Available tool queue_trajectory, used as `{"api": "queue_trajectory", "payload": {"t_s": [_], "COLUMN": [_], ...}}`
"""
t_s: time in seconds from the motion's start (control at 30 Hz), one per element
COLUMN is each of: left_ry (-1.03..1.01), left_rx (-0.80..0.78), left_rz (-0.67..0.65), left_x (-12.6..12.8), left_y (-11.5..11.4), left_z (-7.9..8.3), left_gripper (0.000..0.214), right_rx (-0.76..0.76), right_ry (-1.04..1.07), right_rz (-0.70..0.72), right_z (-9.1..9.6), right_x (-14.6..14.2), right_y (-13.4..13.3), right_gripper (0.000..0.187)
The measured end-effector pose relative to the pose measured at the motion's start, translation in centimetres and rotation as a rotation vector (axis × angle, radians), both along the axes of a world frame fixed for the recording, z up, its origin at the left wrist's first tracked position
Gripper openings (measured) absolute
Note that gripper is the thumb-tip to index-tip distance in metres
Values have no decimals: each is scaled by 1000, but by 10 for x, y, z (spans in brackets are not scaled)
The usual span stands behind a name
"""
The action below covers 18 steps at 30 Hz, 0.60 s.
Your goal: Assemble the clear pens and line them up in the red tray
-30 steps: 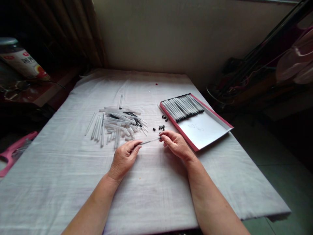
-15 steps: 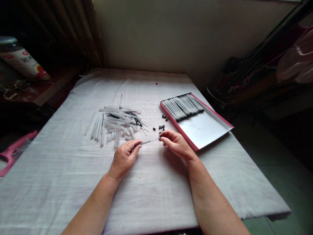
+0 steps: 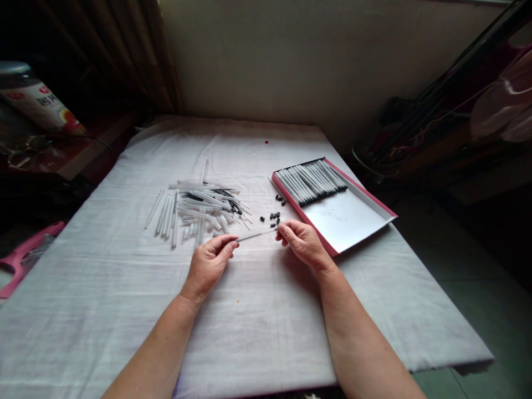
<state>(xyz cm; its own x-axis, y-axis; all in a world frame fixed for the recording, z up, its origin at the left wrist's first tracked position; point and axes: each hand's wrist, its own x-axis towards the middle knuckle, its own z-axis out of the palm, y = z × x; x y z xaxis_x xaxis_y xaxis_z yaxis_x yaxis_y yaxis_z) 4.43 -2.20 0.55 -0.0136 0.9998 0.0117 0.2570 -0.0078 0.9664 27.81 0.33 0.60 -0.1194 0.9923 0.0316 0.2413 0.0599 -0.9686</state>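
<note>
Between my two hands a slim, see-through pen barrel is held, tilted up slightly to the right. My left hand is closed on its left end. The fingers of my right hand pinch the other end and hide its tip; whether a black plug is there I cannot tell. Just beyond my right fingers lie several small black end plugs. A heap of clear pen barrels, dark refills and clear caps spreads past my left hand.
A shallow pink-edged box at the right holds a row of pens with black ends. White cloth covers the table. A labelled jar stands on a side surface at left, and a pink object is beside the table.
My right hand has shifted slightly right and away from me, and its fingers have curled in further around the barrel's end. More of the barrel shows between my hands. My left hand is nearly still.
</note>
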Motion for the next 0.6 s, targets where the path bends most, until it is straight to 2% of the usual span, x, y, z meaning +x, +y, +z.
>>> {"api": "queue_trajectory", "payload": {"t_s": [0.33, 0.5, 0.6], "left_ry": [12, 34, 9], "left_rx": [11, 47, 12], "left_rz": [13, 40, 12], "left_x": [0, 1, 2], "left_y": [0, 1, 1], "left_z": [-2, -6, -6], "left_gripper": [27, 24, 33], "right_rx": [-24, -49, -48], "right_ry": [49, 63, 105], "right_rz": [15, 0, -9], "right_z": [4, 5, 9], "right_x": [-1, -3, -1], "right_y": [-1, 0, -1], "right_gripper": [25, 29, 32]}}
